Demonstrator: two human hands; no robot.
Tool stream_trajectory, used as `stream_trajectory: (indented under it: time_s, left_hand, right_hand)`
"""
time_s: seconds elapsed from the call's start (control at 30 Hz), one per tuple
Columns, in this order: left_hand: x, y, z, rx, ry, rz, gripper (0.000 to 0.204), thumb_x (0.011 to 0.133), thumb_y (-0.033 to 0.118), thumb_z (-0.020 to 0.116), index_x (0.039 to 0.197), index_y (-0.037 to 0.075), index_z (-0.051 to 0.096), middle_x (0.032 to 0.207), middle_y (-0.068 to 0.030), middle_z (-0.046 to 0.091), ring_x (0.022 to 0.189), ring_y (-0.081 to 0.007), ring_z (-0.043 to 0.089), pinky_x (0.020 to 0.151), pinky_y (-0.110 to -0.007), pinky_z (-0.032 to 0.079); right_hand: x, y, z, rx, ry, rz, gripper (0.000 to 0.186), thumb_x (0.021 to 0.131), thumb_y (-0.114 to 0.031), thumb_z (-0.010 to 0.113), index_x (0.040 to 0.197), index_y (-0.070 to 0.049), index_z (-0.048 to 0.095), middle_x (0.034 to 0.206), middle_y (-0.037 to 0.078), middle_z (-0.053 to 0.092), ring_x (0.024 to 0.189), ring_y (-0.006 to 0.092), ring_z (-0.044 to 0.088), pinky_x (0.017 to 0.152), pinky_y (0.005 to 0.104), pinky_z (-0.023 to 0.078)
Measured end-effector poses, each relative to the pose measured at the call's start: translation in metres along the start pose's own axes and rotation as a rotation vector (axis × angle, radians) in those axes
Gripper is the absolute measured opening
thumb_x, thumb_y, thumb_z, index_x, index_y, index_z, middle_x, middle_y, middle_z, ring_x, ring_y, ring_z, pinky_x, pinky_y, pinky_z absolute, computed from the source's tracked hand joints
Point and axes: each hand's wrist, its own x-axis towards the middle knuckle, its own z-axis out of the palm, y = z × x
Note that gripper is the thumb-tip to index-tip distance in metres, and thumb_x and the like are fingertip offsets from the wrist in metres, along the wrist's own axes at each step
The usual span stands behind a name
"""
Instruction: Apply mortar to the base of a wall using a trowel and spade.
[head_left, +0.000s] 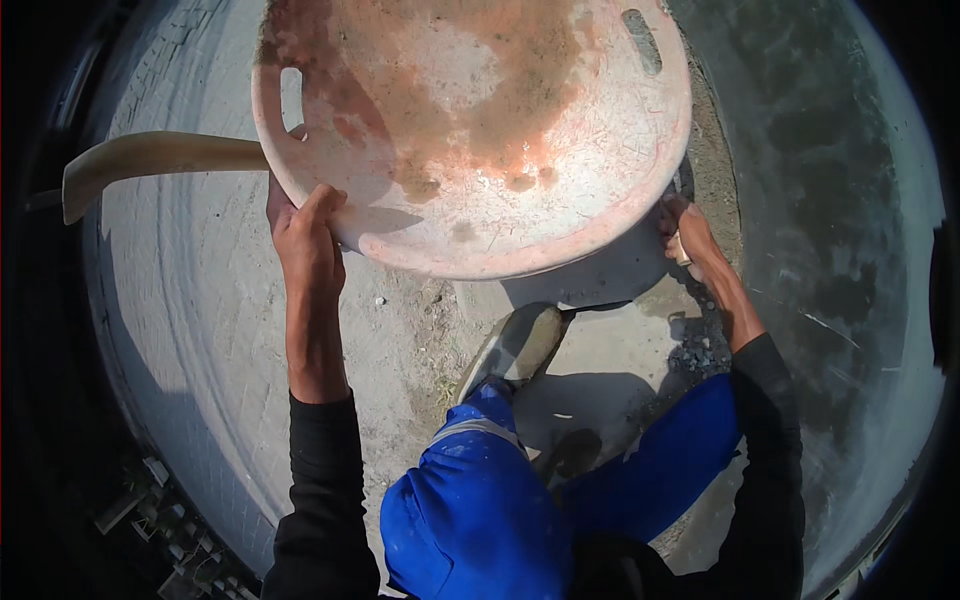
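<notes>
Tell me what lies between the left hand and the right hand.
In the head view, the near part of the stained round basin, then a shaded grey strip beside the right hand.

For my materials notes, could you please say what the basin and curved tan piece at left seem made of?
Basin: probably plastic, worn and scratched; its rounded rim looks moulded.
Curved tan piece: perhaps smooth wood, judging by colour; grain unclear.

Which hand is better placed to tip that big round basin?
Probably the left hand: it grips the rim of the basin, thumb on top. The right hand seems curled around something pale; whether it touches the basin is unclear.
</notes>
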Motion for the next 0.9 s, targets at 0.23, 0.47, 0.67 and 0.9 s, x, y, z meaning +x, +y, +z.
stream_trajectory:
  time_s: [0.23, 0.47, 0.67, 0.9]
  left_hand:
    - [0.047, 0.058, 0.061, -0.216, 0.123, 0.088, 0.059, 0.082, -0.003, 0.058, 0.139, 0.000, 0.043, 0.111, -0.0140, 0.055, 0.102, -0.0264, 0.062, 0.085, -0.046, 0.058]
    - [0.053, 0.087, 0.007, -0.208, 0.253, 0.262, 0.044, 0.086, -0.001, 0.059, 0.128, -0.004, 0.045, 0.115, -0.0159, 0.053, 0.104, -0.0344, 0.064, 0.093, -0.054, 0.061]
    - [0.047, 0.074, 0.001, -0.222, 0.262, 0.277, 0.050, 0.084, -0.003, 0.060, 0.132, -0.001, 0.044, 0.116, -0.0158, 0.052, 0.105, -0.0332, 0.063, 0.091, -0.052, 0.061]
    - [0.050, 0.058, 0.047, -0.350, 0.221, 0.163, 0.053, 0.082, -0.005, 0.060, 0.131, -0.002, 0.041, 0.115, -0.0155, 0.050, 0.102, -0.0312, 0.062, 0.088, -0.051, 0.061]
  right_hand:
    - [0.113, -0.060, 0.263, 0.388, -0.502, -0.025, 0.022, 0.099, -0.027, 0.064, 0.094, -0.009, 0.053, 0.077, 0.004, 0.055, 0.058, 0.0113, 0.050, 0.047, 0.0273, 0.042]
    - [0.115, -0.029, 0.245, 0.963, -0.008, -0.114, 0.020, 0.098, -0.021, 0.064, 0.095, -0.008, 0.049, 0.074, 0.005, 0.053, 0.057, 0.0143, 0.051, 0.048, 0.0315, 0.043]
    - [0.033, 0.029, 0.222, 0.668, 0.215, -0.199, 0.022, 0.103, -0.028, 0.056, 0.098, -0.007, 0.051, 0.072, 0.004, 0.052, 0.054, 0.0128, 0.051, 0.046, 0.0320, 0.045]
    - [-0.036, 0.088, 0.316, 0.170, -0.445, 0.050, 0.027, 0.100, -0.030, 0.059, 0.103, -0.003, 0.057, 0.071, 0.004, 0.054, 0.056, 0.0130, 0.054, 0.044, 0.0314, 0.044]
